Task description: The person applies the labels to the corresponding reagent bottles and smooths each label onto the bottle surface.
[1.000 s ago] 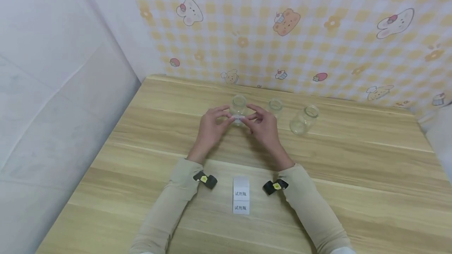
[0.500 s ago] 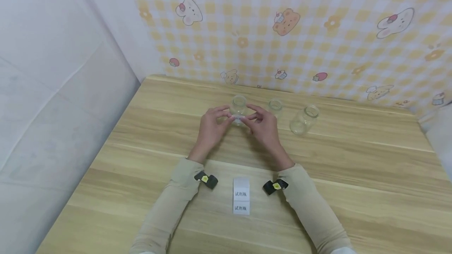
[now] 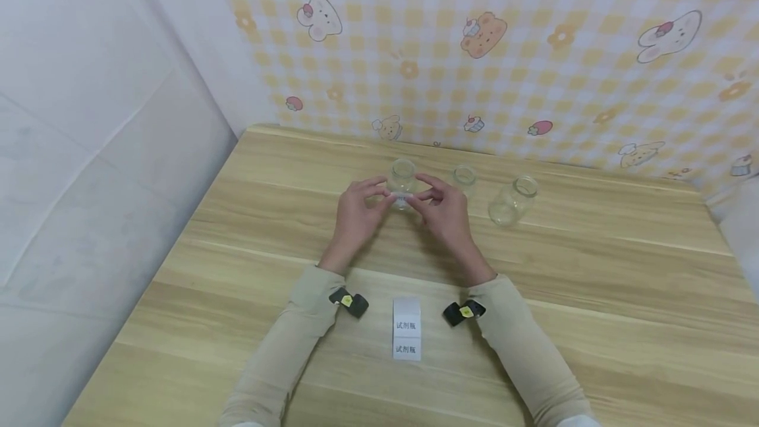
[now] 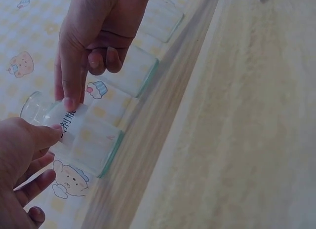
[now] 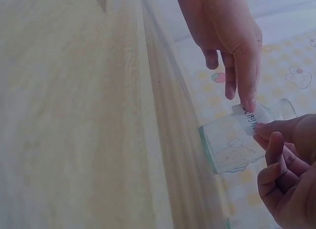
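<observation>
A small clear glass jar (image 3: 403, 178) stands upright on the wooden table, between my two hands. Across its front lies a white label (image 3: 401, 198) with black printed characters. My left hand (image 3: 359, 213) holds the label's left end, thumb tip on it, forefinger reaching along the jar's side. Mirroring this, my right hand (image 3: 443, 213) has its thumb on the label's right end. In the left wrist view the label (image 4: 68, 124) sits on the jar's wall, its ends partly hidden by the thumbs. The right wrist view shows both thumbs close together on the label (image 5: 248, 121).
Two more glass jars stand to the right: a middle jar (image 3: 464, 178), partly behind my right hand, and a farther jar (image 3: 511, 203). A strip of printed labels (image 3: 406, 342) lies between my forearms. Behind the table (image 3: 593, 249) hangs a yellow checked cloth (image 3: 439, 38).
Both hands stay at the jar with their grip almost unchanged. The label's print shows a little differently between the thumbs. The whole head view has shifted slightly.
</observation>
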Action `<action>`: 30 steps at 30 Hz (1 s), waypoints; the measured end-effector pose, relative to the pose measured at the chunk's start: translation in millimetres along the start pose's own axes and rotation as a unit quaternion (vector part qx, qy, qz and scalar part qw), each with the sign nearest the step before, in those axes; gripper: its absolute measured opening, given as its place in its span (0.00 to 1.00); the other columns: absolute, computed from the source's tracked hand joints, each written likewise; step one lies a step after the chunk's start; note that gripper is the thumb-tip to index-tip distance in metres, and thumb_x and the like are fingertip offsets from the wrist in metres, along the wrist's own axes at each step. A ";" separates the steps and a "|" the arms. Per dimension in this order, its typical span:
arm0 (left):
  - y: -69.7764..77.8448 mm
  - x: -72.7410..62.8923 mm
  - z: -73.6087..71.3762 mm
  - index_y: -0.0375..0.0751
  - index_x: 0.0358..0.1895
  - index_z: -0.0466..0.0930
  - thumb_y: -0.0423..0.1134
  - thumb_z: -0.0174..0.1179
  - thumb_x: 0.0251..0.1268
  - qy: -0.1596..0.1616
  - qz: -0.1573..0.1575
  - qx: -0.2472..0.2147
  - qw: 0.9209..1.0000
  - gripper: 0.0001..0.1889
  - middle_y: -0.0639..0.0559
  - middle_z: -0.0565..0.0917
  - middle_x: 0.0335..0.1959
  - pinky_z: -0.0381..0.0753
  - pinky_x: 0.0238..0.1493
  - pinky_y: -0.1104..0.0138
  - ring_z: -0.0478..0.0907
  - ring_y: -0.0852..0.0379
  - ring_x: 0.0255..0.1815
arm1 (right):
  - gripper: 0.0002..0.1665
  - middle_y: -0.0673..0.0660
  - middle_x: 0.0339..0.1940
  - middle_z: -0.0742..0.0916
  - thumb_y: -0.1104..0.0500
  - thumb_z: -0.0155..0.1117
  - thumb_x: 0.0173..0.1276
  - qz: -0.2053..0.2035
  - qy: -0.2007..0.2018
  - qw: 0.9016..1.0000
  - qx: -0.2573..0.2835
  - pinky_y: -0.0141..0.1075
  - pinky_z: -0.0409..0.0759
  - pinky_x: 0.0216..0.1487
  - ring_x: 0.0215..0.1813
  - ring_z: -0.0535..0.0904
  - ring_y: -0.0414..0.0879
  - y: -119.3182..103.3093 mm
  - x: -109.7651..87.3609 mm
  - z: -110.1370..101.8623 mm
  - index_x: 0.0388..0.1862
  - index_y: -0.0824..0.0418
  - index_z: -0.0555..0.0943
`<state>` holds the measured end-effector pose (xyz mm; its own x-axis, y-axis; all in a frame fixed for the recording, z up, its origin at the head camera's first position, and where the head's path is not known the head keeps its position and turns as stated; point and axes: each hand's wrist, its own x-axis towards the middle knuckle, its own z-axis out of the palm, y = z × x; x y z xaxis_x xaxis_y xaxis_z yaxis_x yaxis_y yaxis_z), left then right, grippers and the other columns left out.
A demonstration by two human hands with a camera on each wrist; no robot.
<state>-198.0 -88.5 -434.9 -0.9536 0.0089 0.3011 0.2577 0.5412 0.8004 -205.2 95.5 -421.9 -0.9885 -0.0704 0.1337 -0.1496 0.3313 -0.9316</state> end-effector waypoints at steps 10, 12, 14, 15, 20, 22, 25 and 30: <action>2.7 0.5 -1.4 0.41 0.36 0.90 0.41 0.73 0.65 0.001 -0.022 -0.005 1.000 0.07 0.47 0.85 0.61 0.66 0.74 0.48 0.79 0.44 0.64 | 0.29 0.63 0.36 0.91 0.65 0.75 0.66 0.005 -0.008 1.000 0.000 0.29 0.71 0.15 0.15 0.77 0.47 -2.6 -1.1 -1.3 0.66 0.62 0.81; 2.9 -0.1 -1.7 0.42 0.36 0.89 0.41 0.73 0.65 0.000 -0.024 -0.004 1.000 0.07 0.47 0.85 0.61 0.63 0.75 0.47 0.78 0.43 0.65 | 0.29 0.63 0.36 0.91 0.65 0.75 0.67 0.005 -0.011 1.000 -0.004 0.29 0.72 0.15 0.17 0.78 0.50 -2.9 -1.2 -1.7 0.67 0.62 0.80; 3.4 -1.0 -2.1 0.41 0.36 0.89 0.42 0.73 0.66 0.000 -0.022 -0.004 1.000 0.07 0.47 0.85 0.61 0.63 0.75 0.46 0.78 0.43 0.65 | 0.29 0.63 0.36 0.91 0.65 0.75 0.67 0.003 -0.014 1.000 -0.010 0.29 0.72 0.16 0.18 0.80 0.54 -3.5 -1.5 -2.2 0.67 0.62 0.80; 3.4 -1.2 -2.2 0.41 0.36 0.89 0.42 0.73 0.66 0.000 -0.020 -0.004 1.000 0.07 0.47 0.86 0.60 0.63 0.74 0.46 0.79 0.43 0.64 | 0.29 0.63 0.36 0.91 0.65 0.75 0.67 0.002 -0.015 1.000 -0.011 0.29 0.72 0.16 0.19 0.80 0.56 -4.0 -1.8 -2.4 0.67 0.63 0.80; 2.8 -2.1 -2.1 0.41 0.35 0.90 0.42 0.73 0.65 0.006 -0.011 -0.005 1.000 0.08 0.47 0.86 0.59 0.68 0.70 0.47 0.79 0.44 0.62 | 0.29 0.64 0.36 0.91 0.65 0.75 0.67 -0.010 -0.018 1.000 -0.021 0.29 0.72 0.16 0.21 0.81 0.61 -5.5 -2.6 -2.9 0.66 0.64 0.80; 2.6 -2.1 -1.8 0.41 0.35 0.90 0.42 0.73 0.65 0.008 -0.011 -0.005 1.000 0.08 0.47 0.86 0.59 0.68 0.70 0.47 0.79 0.44 0.61 | 0.29 0.64 0.36 0.91 0.65 0.75 0.67 -0.015 -0.019 0.999 -0.027 0.29 0.72 0.16 0.20 0.82 0.61 -6.1 -2.4 -3.1 0.66 0.64 0.80; 2.2 -2.0 -1.2 0.42 0.36 0.90 0.42 0.74 0.64 0.010 -0.014 -0.008 1.000 0.07 0.48 0.87 0.59 0.69 0.69 0.48 0.79 0.45 0.61 | 0.29 0.63 0.36 0.92 0.65 0.74 0.67 -0.018 -0.022 0.999 -0.039 0.30 0.72 0.16 0.21 0.82 0.61 -7.2 -2.1 -3.5 0.67 0.65 0.80; 1.8 -2.1 -0.2 0.41 0.36 0.90 0.41 0.74 0.64 0.014 -0.011 -0.009 1.000 0.07 0.47 0.87 0.58 0.70 0.68 0.49 0.80 0.45 0.61 | 0.29 0.63 0.36 0.92 0.64 0.74 0.68 -0.015 -0.028 0.998 -0.049 0.31 0.73 0.16 0.22 0.84 0.61 -9.0 -2.4 -4.3 0.67 0.64 0.80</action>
<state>-195.4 -87.8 -434.0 -0.9544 -0.0261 0.2975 0.2400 0.5260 0.8160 -201.6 96.6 -412.4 -0.9813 -0.1324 0.1396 -0.1830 0.4183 -0.8897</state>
